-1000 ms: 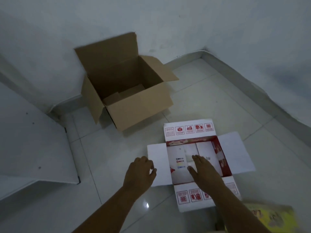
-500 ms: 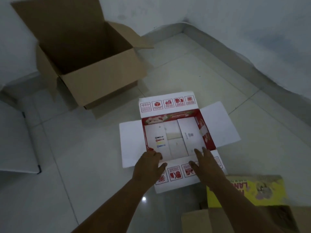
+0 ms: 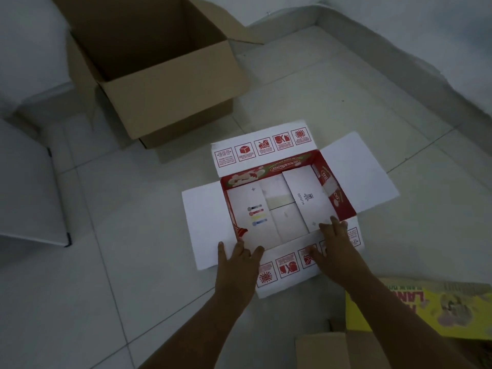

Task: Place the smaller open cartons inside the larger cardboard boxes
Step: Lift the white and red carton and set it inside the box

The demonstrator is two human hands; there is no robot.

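Observation:
A small red-and-white carton (image 3: pixel 290 206) lies open on the tiled floor, its four white flaps spread flat. My left hand (image 3: pixel 237 262) rests on its near-left corner with fingers hooked over the rim. On the near-right rim, my right hand (image 3: pixel 335 249) has its fingertips reaching inside the carton. A large brown cardboard box (image 3: pixel 159 67) stands open and looks empty, up and left of the carton, a short gap away.
A yellow printed box (image 3: pixel 431 307) and a brown cardboard edge (image 3: pixel 322 350) sit at the bottom right by my right arm. A white panel (image 3: pixel 26 182) lies at the left. Walls close the corner behind and to the right.
Both hands drew back from the carton's left flap and inside to its near rim. The view has moved closer and lower, bringing the yellow box into sight.

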